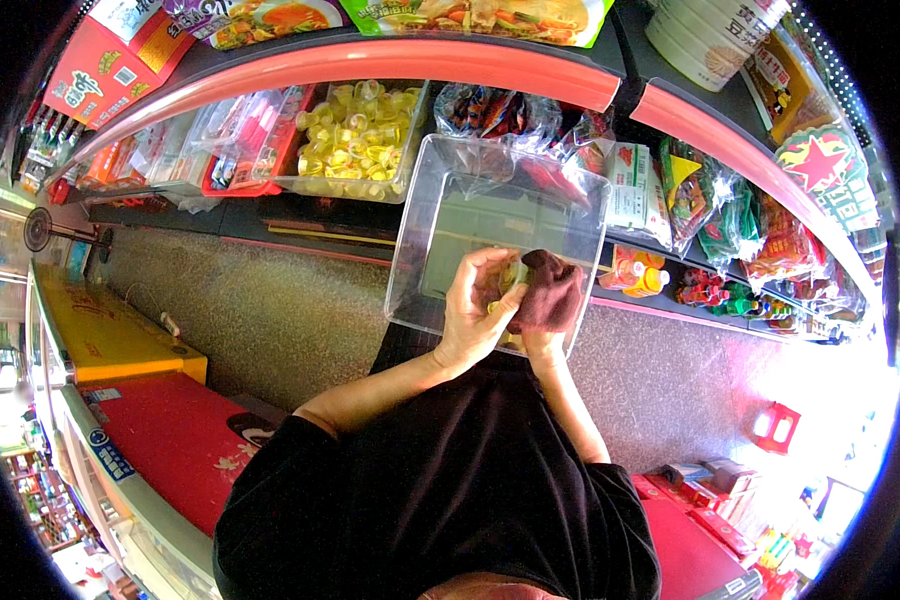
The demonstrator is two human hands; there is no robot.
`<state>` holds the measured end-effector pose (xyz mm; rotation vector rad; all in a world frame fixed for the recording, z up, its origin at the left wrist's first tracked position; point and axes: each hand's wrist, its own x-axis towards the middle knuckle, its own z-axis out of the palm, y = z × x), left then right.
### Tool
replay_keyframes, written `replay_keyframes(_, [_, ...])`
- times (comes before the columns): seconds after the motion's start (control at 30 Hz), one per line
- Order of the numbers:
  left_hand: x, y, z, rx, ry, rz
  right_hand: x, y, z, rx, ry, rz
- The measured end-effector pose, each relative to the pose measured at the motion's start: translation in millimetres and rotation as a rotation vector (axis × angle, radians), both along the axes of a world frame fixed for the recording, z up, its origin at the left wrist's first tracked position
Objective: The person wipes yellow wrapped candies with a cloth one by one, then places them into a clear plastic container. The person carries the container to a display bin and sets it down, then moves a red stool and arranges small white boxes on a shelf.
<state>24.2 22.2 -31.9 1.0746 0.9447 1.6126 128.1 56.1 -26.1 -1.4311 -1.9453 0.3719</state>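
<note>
Over a clear plastic box (400,260), my two hands meet near its front edge. My left hand (467,320) is closed around a small clear cup with yellowish contents (510,278), partly hidden by the fingers. A dark brown cloth (552,295) drapes over my right hand (544,345) and is pressed against the cup; most of that hand's fingers are hidden beneath it. A little yellow shows in the box under my hands, too covered to make out.
Beyond the box, a shelf holds a clear bin (400,188) of yellow jelly cups (360,140), bagged goods (635,190) and a red basket (240,188). Small bottles (635,277) stand lower right. A red-topped counter or chest (160,440) is at left, and a standing fan (38,230) is farther off.
</note>
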Motion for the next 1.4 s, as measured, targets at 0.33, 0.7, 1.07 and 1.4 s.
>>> replay_keyframes(0.33, [-11.0,4.0,21.8,-0.188,0.073,-0.16,24.3,0.7,-34.8,-0.149,0.415,0.106])
replay_keyframes(0.7, [-39.2,9.6,4.4,-0.468,-0.033,-0.356,16.9,-6.4,-22.6,-0.284,0.44,0.109])
replay_keyframes(1.07, [-45.9,-0.8,27.7,-0.177,0.604,-0.232,23.8,1.5,-47.7,-0.216,0.775,0.081])
replay_keyframes(1.4, [-147.5,71.4,29.0,-0.395,0.223,-0.267,18.6,-0.5,-11.3,-0.682,1.557,-0.216])
